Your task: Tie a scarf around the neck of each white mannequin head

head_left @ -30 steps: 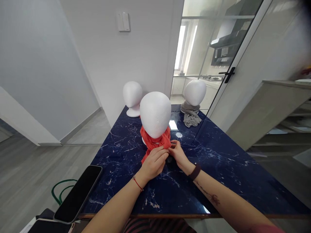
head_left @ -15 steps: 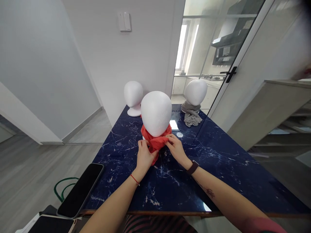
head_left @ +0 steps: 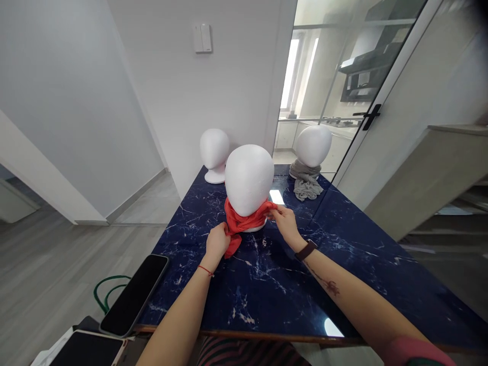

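Observation:
A white foam mannequin head (head_left: 249, 175) stands upright on the dark blue marbled table (head_left: 267, 295). Around its neck wraps a red scarf (head_left: 244, 222), crossed at the front, with one short end hanging toward the lower left. My left hand (head_left: 217, 241) is closed on the scarf at the front left, gripping near that hanging end. On the other side, my right hand (head_left: 285, 222) pinches the scarf's other part, drawn out to the right of the neck. Part of the white base shows below the scarf.
Behind stand a bare white mannequin head (head_left: 214, 150) at left and another head (head_left: 314, 146) at right, wearing a grey scarf (head_left: 307, 181). A black-screened phone (head_left: 135, 295) lies at the table's left front edge, beside a green cord (head_left: 109, 287) and a second device (head_left: 89, 349).
My hands have moved apart, the left to the left and the right slightly to the right. The red scarf now lies stretched across the neck, and its hanging end has shifted left.

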Action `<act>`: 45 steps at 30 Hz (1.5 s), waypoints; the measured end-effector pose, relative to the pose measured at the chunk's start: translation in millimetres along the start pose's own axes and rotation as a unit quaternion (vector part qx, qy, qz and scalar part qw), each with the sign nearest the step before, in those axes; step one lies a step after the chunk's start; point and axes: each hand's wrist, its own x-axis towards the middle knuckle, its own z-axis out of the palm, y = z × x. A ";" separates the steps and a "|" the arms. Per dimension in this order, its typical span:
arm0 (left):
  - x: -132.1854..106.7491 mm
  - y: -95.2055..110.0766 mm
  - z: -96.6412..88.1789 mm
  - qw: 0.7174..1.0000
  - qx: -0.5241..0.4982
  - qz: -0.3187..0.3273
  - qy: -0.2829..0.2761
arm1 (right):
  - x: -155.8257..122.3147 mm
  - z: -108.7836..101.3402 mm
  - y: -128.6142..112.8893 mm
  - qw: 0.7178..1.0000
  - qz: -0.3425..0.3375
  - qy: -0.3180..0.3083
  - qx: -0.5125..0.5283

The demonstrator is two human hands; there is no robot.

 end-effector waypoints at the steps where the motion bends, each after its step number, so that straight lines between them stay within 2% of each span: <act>1: -0.5 0.7 1.3 1.000 -0.025 0.011 -0.015 | -0.5 0.6 -0.3 0.999 0.015 0.005 0.028; 3: -2.5 3.5 6.1 0.992 -0.100 0.045 -0.068 | -3.8 1.5 -4.1 0.998 0.025 0.025 0.057; 6: -5.9 9.6 17.1 0.961 -0.219 0.097 -0.142 | -14.2 2.7 -14.4 0.998 0.005 0.036 0.058; 9: -8.1 16.2 28.9 0.950 -0.272 0.101 -0.118 | -28.3 5.8 -22.2 0.999 -0.019 -0.004 0.039; 12: -8.7 20.7 37.1 0.955 -0.271 0.072 -0.098 | -39.3 9.7 -24.4 0.998 -0.042 -0.046 0.021; 15: -8.5 20.5 37.4 0.963 -0.243 0.056 -0.103 | -41.4 11.1 -25.8 0.996 -0.021 -0.060 0.068; 18: -7.8 17.1 31.0 0.985 -0.140 0.075 -0.066 | -33.4 7.7 -27.8 0.991 0.024 -0.032 0.130; 20: -7.0 15.0 26.2 0.993 -0.077 0.079 -0.047 | -23.8 3.3 -27.3 0.989 0.052 0.000 0.136; 25: -3.9 13.0 21.6 0.996 -0.032 0.057 -0.058 | 6.5 -10.0 -14.0 0.977 0.124 0.038 0.166; 30: -3.1 11.7 22.3 0.997 -0.044 0.040 -0.051 | 25.3 -24.6 -6.2 0.966 0.086 0.102 0.222; 33: -4.9 12.6 24.6 0.994 -0.077 0.060 -0.046 | 20.6 -28.7 -11.8 0.966 0.070 0.099 0.227; 36: -7.5 17.0 28.8 0.981 -0.145 0.108 -0.063 | 5.1 -28.0 -22.4 0.982 0.044 0.044 0.178; 39: -8.6 22.8 33.6 0.967 -0.205 0.129 -0.081 | -13.6 -25.3 -34.4 0.994 -0.007 -0.096 0.053; 42: -7.7 26.2 38.2 0.956 -0.252 0.119 -0.093 | -28.5 -20.7 -42.5 0.957 -0.060 -0.276 -0.066; 45: -5.9 26.6 42.4 0.944 -0.288 0.111 -0.111 | -39.0 -13.8 -43.3 0.908 -0.099 -0.382 -0.141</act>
